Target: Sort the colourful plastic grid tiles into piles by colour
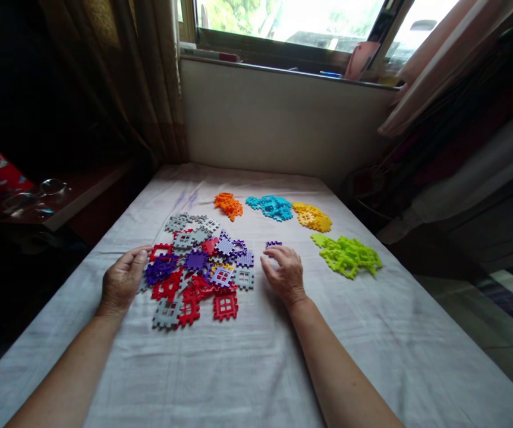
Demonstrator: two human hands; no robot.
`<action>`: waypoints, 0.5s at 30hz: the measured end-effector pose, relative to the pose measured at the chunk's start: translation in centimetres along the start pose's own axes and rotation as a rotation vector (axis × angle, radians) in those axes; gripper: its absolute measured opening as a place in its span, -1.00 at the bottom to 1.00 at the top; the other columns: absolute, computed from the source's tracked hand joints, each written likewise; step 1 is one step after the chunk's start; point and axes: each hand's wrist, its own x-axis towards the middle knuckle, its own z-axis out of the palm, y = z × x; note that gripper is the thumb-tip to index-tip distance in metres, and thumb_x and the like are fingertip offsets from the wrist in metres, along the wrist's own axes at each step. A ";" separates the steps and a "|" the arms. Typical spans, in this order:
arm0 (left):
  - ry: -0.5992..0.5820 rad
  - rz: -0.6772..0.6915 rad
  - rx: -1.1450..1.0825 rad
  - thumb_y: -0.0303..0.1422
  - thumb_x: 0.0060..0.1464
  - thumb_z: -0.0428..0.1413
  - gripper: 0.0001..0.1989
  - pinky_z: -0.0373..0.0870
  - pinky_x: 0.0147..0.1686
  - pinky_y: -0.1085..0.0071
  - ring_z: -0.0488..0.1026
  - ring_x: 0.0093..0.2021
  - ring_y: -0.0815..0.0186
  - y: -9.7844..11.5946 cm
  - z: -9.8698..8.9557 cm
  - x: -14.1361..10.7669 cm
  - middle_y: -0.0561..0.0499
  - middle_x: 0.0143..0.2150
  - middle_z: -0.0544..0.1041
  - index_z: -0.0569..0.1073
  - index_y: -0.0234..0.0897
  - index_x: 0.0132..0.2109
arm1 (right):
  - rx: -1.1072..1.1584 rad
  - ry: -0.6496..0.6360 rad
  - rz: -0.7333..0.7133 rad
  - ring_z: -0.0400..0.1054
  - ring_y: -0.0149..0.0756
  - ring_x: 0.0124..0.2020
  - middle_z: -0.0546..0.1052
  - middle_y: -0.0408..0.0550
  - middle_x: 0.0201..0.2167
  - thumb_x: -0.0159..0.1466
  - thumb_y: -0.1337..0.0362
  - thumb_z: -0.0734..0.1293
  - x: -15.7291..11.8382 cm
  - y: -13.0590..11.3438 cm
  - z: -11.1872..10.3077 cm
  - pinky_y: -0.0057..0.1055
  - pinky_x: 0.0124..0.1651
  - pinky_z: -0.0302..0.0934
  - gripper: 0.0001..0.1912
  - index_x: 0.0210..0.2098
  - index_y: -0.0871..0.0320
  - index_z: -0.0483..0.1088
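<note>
A mixed pile of flat notched building tiles in red, purple and grey (196, 260) lies on the cloth between my hands, some with window-like openings. My left hand (125, 279) rests at the pile's left side, its fingers stretched toward a red frame tile (161, 251); whether they touch it is unclear. To the right of the pile, my right hand (285, 273) has its fingers curved and apart. A single purple tile (274, 243) lies just beyond its fingertips, partly hidden by them. Nothing shows in either hand.
Sorted piles of orange (228, 205), blue (274, 207), yellow (312, 217) and lime-green tiles (351, 257) lie toward the back and right. The table's cloth (220, 374) is wrinkled. A wall and window stand behind; glasses (53, 187) sit on a side surface at left.
</note>
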 end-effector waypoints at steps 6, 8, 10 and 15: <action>0.000 -0.039 -0.046 0.03 0.11 0.04 -0.55 0.50 0.04 0.27 0.58 -0.06 0.17 1.1 -0.1 -0.1 -0.03 -0.11 0.66 0.57 -0.20 -0.10 | 0.152 -0.268 -0.309 0.43 -0.18 -0.03 0.61 -0.03 -0.10 0.19 0.06 0.48 -1.0 -4.5 0.6 -0.25 0.09 0.19 -0.66 -0.12 0.08 0.50; -0.003 -0.037 -0.043 0.02 0.11 0.05 -0.56 0.52 0.00 0.29 0.58 -0.09 0.18 1.3 -0.1 -0.1 -0.02 -0.13 0.66 0.58 -0.19 -0.11 | 0.142 -0.307 -0.315 0.43 -0.17 -0.03 0.61 -0.01 -0.09 0.19 0.06 0.48 -1.2 -5.0 0.8 -0.23 0.08 0.21 -0.64 -0.09 0.08 0.49; -0.005 -0.037 -0.044 0.01 0.10 0.06 -0.57 0.52 -0.01 0.29 0.58 -0.10 0.18 1.3 -0.1 -0.1 -0.01 -0.14 0.66 0.58 -0.19 -0.12 | 0.146 -0.314 -0.302 0.44 -0.17 -0.03 0.61 -0.01 -0.10 0.21 0.11 0.47 -1.4 -5.1 0.9 -0.23 0.07 0.21 -0.68 -0.09 0.08 0.49; -0.008 -0.050 -0.050 0.00 0.08 0.06 -0.57 0.52 -0.02 0.28 0.58 -0.10 0.17 1.3 0.0 -0.1 -0.03 -0.15 0.66 0.58 -0.20 -0.12 | 0.191 -0.215 -0.245 0.43 -0.18 -0.01 0.61 -0.03 -0.08 0.21 0.15 0.44 -1.1 -4.4 0.8 -0.24 0.12 0.20 -0.72 -0.09 0.05 0.51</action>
